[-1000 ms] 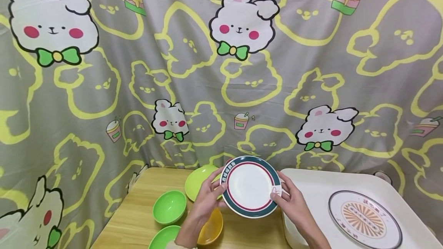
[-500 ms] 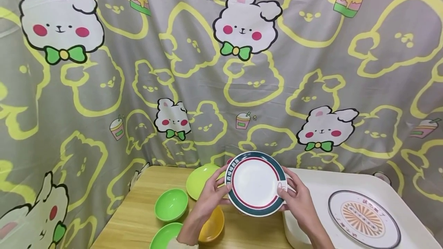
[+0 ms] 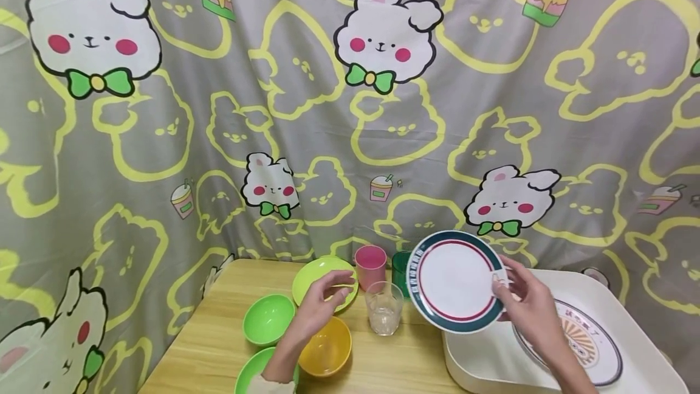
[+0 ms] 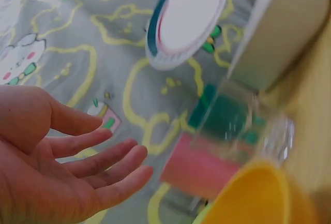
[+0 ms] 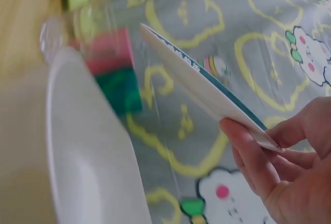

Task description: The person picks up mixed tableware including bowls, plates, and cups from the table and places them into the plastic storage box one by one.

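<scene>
A white plate (image 3: 456,281) with a dark teal rim and a red inner ring hangs in the air, tilted toward the head camera. My right hand (image 3: 530,300) pinches its right edge, thumb on the face and fingers behind, as the right wrist view shows from the side. My left hand (image 3: 319,309) is off the plate, above the table over the bowls, its fingers loosely bent and holding nothing. Beneath it are an orange bowl (image 3: 326,347) and a lime-green plate (image 3: 341,303). A clear glass (image 3: 384,315) stands between the two hands.
A white tub (image 3: 465,351) stands at the right, with a patterned oval plate (image 3: 587,339) in it. Two green bowls (image 3: 268,320) sit on the left of the wooden table (image 3: 202,333). Near the curtain (image 3: 312,138) are a pink cup (image 3: 370,267) and a green cup (image 3: 401,272).
My left hand has let go of the plate and drawn a little left. My right hand has carried the plate rightward, toward the white tub, uncovering the cups and the glass.
</scene>
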`<state>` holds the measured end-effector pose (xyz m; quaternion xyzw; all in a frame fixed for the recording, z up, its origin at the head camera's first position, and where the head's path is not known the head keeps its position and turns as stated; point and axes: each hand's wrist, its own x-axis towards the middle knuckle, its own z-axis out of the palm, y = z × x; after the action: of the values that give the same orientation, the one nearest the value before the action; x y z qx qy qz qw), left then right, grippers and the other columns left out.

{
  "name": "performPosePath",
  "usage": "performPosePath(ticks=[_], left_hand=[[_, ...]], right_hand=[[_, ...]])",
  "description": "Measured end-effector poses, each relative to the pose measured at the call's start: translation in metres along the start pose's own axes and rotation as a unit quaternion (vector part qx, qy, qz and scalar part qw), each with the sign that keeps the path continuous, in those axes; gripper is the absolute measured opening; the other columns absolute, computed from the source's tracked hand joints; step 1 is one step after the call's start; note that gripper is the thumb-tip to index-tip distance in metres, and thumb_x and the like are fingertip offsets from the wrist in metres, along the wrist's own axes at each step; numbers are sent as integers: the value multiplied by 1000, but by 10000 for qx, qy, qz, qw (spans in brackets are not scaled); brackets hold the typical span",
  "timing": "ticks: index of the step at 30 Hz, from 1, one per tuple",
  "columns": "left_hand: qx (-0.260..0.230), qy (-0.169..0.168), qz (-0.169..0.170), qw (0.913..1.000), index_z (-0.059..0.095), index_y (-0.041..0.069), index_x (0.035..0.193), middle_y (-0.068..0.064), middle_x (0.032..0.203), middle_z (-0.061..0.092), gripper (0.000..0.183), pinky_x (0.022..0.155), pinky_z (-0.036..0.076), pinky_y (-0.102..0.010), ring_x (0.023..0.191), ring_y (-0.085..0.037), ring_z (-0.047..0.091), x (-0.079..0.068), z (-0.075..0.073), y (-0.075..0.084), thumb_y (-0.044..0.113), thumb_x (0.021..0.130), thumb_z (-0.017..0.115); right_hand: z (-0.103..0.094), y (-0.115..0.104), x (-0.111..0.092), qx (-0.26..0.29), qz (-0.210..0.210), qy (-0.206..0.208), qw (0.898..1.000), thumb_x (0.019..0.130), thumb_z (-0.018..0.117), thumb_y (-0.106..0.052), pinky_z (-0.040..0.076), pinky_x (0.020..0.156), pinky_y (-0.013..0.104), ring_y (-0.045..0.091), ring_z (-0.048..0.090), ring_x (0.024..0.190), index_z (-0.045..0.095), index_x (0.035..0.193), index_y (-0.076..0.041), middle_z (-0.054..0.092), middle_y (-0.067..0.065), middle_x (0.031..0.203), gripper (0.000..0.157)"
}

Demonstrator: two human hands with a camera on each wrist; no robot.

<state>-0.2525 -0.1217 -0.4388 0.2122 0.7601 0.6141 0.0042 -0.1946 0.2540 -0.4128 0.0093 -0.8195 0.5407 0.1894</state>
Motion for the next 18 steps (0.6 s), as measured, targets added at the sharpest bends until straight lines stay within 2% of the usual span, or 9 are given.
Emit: performPosePath(ticks=[4, 11, 15, 18], left_hand=[[730, 214, 41, 9971, 63, -6, 129, -22, 123, 67, 28, 99, 55, -44, 117, -41, 63, 1, -15, -1, -3, 102, 57], [1329, 626, -170, 9890, 65, -7, 124, -24, 119, 69, 27, 94, 56, -49, 111, -41, 65, 13, -38, -6, -10, 98, 56], [1636, 585, -409, 9840, 63, -7, 129, -27, 124, 65, 30, 90, 58, -50, 114, -46, 62, 25, -49, -12, -7, 99, 57], [1591, 484, -676, 9838, 60, -8, 132, -30, 128, 62, 33, 93, 57, -51, 116, -49, 60, 37, -56, -21, -6, 99, 56]], right_hand=[[-31, 8, 1, -724, -204, 171, 9970, 102, 60, -6, 61, 51, 33, -9, 62, 77, 43, 148, 9, 58, 42, 126, 52], [-75, 25, 3, -1882, -438, 298, 9807, 99, 64, -8, 57, 47, 27, -20, 49, 75, 51, 142, 8, 62, 40, 115, 47], [-99, 36, 5, -2360, -519, 249, 9701, 98, 64, -7, 55, 46, 26, -20, 48, 71, 53, 139, 8, 63, 39, 112, 45], [-113, 44, 9, -2672, -592, 235, 9615, 97, 64, -5, 53, 45, 25, -19, 48, 68, 55, 136, 8, 66, 37, 107, 42]])
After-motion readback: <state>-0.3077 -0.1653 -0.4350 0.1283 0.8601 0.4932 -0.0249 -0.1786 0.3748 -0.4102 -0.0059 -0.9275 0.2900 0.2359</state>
